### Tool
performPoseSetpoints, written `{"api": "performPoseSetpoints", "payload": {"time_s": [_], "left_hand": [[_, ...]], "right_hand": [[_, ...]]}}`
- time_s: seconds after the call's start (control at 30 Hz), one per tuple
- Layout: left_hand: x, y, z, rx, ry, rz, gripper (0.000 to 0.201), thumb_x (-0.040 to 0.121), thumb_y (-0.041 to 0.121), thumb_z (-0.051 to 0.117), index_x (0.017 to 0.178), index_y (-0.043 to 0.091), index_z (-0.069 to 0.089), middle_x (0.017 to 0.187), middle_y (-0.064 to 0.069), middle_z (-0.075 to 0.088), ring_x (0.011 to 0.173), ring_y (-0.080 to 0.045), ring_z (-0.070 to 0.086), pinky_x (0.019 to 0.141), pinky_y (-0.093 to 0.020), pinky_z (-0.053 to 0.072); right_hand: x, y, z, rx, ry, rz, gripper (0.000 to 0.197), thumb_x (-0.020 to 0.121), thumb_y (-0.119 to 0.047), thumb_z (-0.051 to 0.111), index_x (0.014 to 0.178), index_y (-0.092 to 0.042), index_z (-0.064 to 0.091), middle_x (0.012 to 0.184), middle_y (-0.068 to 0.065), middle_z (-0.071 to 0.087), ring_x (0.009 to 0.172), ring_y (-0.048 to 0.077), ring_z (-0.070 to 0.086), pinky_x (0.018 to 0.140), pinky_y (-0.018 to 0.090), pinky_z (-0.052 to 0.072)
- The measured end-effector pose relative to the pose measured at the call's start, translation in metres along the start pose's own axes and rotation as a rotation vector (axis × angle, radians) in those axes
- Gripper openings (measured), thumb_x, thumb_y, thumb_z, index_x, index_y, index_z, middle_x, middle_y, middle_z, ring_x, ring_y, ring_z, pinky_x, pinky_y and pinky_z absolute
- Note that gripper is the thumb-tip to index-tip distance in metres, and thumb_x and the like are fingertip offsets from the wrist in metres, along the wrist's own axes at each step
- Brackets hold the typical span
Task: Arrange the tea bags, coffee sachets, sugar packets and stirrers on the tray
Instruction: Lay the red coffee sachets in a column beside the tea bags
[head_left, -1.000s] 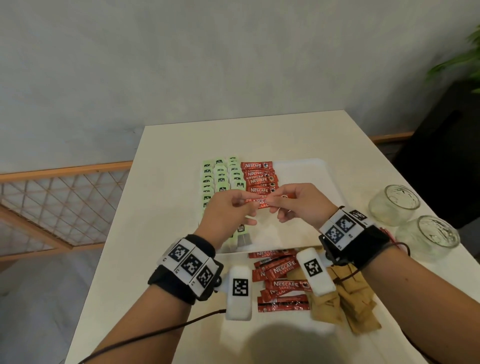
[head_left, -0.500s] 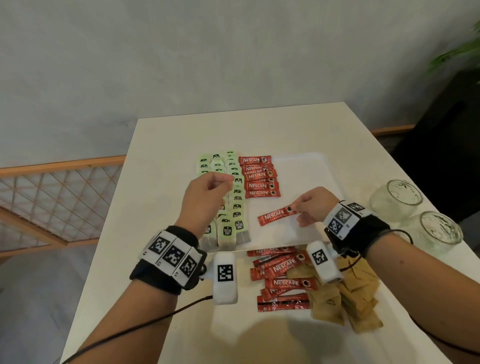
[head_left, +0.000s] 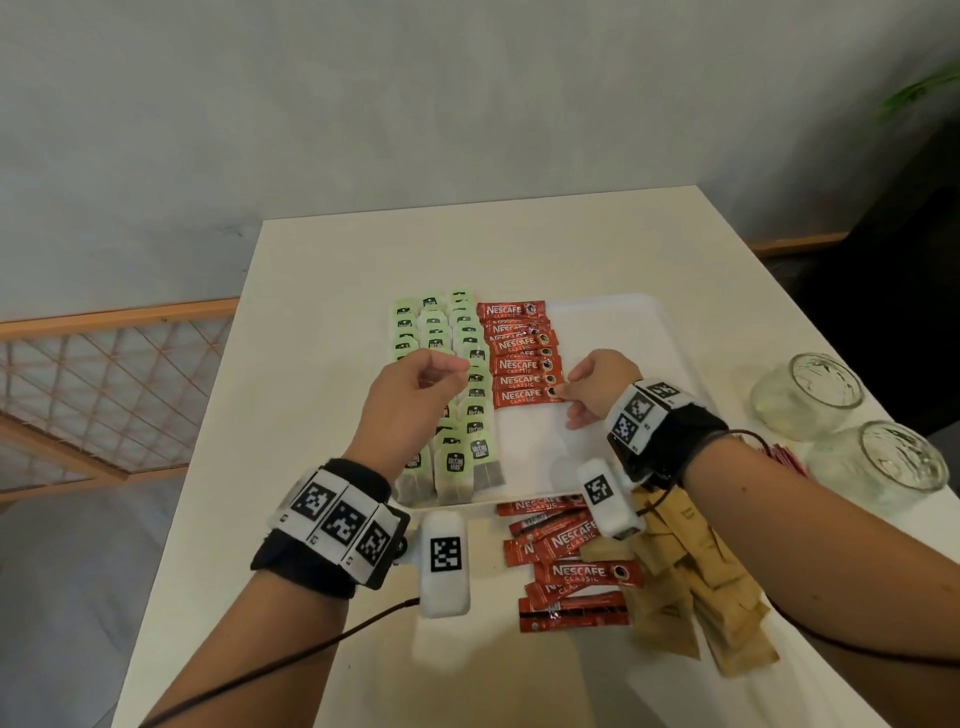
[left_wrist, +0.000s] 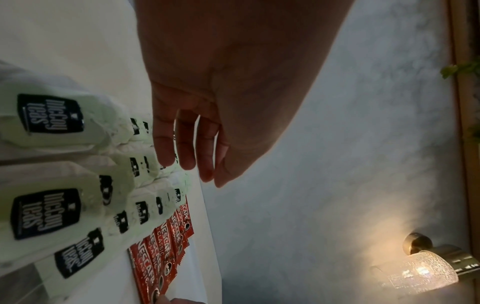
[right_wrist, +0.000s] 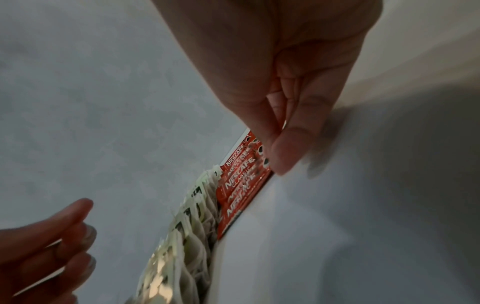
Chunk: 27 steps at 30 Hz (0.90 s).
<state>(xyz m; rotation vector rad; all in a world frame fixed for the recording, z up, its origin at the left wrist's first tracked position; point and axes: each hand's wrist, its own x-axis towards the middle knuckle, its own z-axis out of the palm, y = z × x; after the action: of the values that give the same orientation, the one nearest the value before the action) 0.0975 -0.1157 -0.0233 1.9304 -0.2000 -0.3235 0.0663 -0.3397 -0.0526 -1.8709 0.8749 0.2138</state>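
Note:
A white tray (head_left: 613, 332) holds three columns of green tea bags (head_left: 434, 332) and, beside them, a column of red coffee sachets (head_left: 519, 345). My right hand (head_left: 563, 395) pinches the right end of the nearest sachet (head_left: 522, 397), which lies flat at the near end of that column. The right wrist view shows thumb and forefinger of the right hand (right_wrist: 278, 156) closed on that end. My left hand (head_left: 457, 371) hovers over the tea bags with loosely curled fingers and holds nothing; the left wrist view shows the left hand (left_wrist: 192, 168) with fingers hanging free.
Loose coffee sachets (head_left: 569, 566) and brown sugar packets (head_left: 696, 592) lie on the table in front of the tray. Two glass jars (head_left: 805, 395) (head_left: 893, 462) stand at the right, with small red items (head_left: 784, 457) beside them. The tray's right half is bare.
Both hands held one sachet; the left hand let go and drew back over the tea bags. The right hand set the sachet at the near end of the sachet column.

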Motion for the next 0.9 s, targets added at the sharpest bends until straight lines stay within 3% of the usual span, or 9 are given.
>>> {"api": "performPoseSetpoints", "payload": {"time_s": [0.07, 0.17, 0.27, 0.37, 0.43, 0.57, 0.7, 0.9], "left_hand": [[-0.002, 0.004, -0.001, 0.047, -0.029, 0.035, 0.009, 0.091, 0.022, 0.067, 0.094, 0.029, 0.070, 0.093, 0.005, 0.068, 0.086, -0.015, 0.063, 0.085, -0.036, 0.055], [-0.014, 0.010, 0.004, 0.182, -0.103, 0.117, 0.008, 0.090, 0.022, 0.067, 0.095, 0.029, 0.068, 0.090, 0.009, 0.067, 0.076, -0.008, 0.061, 0.067, -0.015, 0.047], [-0.033, 0.009, 0.017, 0.308, -0.219, 0.180, 0.009, 0.089, 0.020, 0.069, 0.096, 0.026, 0.068, 0.087, 0.009, 0.066, 0.068, 0.000, 0.057, 0.060, -0.007, 0.042], [-0.054, -0.002, 0.032, 0.427, -0.386, 0.186, 0.010, 0.088, 0.024, 0.071, 0.099, 0.024, 0.071, 0.088, 0.009, 0.066, 0.077, -0.001, 0.060, 0.067, -0.011, 0.045], [-0.065, -0.008, 0.044, 0.508, -0.474, 0.189, 0.016, 0.087, 0.027, 0.072, 0.103, 0.024, 0.071, 0.092, 0.009, 0.066, 0.082, -0.003, 0.061, 0.075, -0.018, 0.050], [-0.077, -0.010, 0.069, 0.776, -0.417, 0.312, 0.027, 0.089, 0.033, 0.067, 0.115, 0.025, 0.064, 0.113, 0.004, 0.060, 0.102, -0.014, 0.059, 0.089, -0.038, 0.050], [-0.086, -0.011, 0.079, 0.990, -0.413, 0.397, 0.031, 0.093, 0.033, 0.059, 0.122, 0.023, 0.062, 0.120, -0.001, 0.054, 0.107, -0.023, 0.056, 0.085, -0.040, 0.050], [-0.098, -0.015, 0.078, 1.055, -0.412, 0.336, 0.039, 0.091, 0.041, 0.062, 0.123, 0.020, 0.061, 0.125, -0.003, 0.045, 0.111, -0.022, 0.049, 0.085, -0.037, 0.048]], "right_hand": [[-0.006, 0.000, -0.004, -0.009, 0.001, -0.012, 0.029, 0.083, -0.015, 0.075, 0.099, -0.011, 0.051, 0.076, 0.014, 0.068, 0.052, 0.023, 0.066, 0.048, 0.030, 0.054], [-0.024, 0.007, -0.012, -0.028, -0.030, -0.135, 0.035, 0.079, -0.021, 0.079, 0.102, -0.009, 0.055, 0.087, 0.011, 0.063, 0.064, 0.024, 0.066, 0.055, 0.037, 0.059], [-0.057, 0.025, -0.022, -0.166, -0.116, -0.314, 0.022, 0.080, -0.026, 0.077, 0.094, -0.015, 0.065, 0.088, 0.006, 0.064, 0.066, 0.018, 0.065, 0.050, 0.026, 0.054], [-0.091, 0.047, -0.029, -0.354, -0.222, -0.384, 0.011, 0.076, -0.031, 0.079, 0.080, -0.022, 0.073, 0.078, -0.003, 0.070, 0.061, 0.009, 0.063, 0.050, 0.018, 0.048], [-0.105, 0.061, -0.030, -0.461, -0.254, -0.403, 0.012, 0.071, -0.034, 0.083, 0.074, -0.026, 0.075, 0.075, -0.009, 0.071, 0.067, 0.004, 0.063, 0.059, 0.017, 0.048], [-0.117, 0.082, -0.023, -0.600, -0.270, -0.406, 0.016, 0.068, -0.041, 0.083, 0.073, -0.032, 0.071, 0.075, -0.014, 0.069, 0.073, 0.001, 0.063, 0.071, 0.021, 0.052], [-0.126, 0.093, -0.019, -0.680, -0.189, -0.445, 0.018, 0.069, -0.045, 0.081, 0.075, -0.033, 0.069, 0.077, -0.015, 0.068, 0.076, 0.002, 0.062, 0.076, 0.028, 0.054], [-0.137, 0.101, -0.019, -0.688, -0.213, -0.463, 0.019, 0.069, -0.046, 0.081, 0.076, -0.035, 0.068, 0.076, -0.017, 0.067, 0.073, -0.002, 0.061, 0.075, 0.025, 0.053]]}}
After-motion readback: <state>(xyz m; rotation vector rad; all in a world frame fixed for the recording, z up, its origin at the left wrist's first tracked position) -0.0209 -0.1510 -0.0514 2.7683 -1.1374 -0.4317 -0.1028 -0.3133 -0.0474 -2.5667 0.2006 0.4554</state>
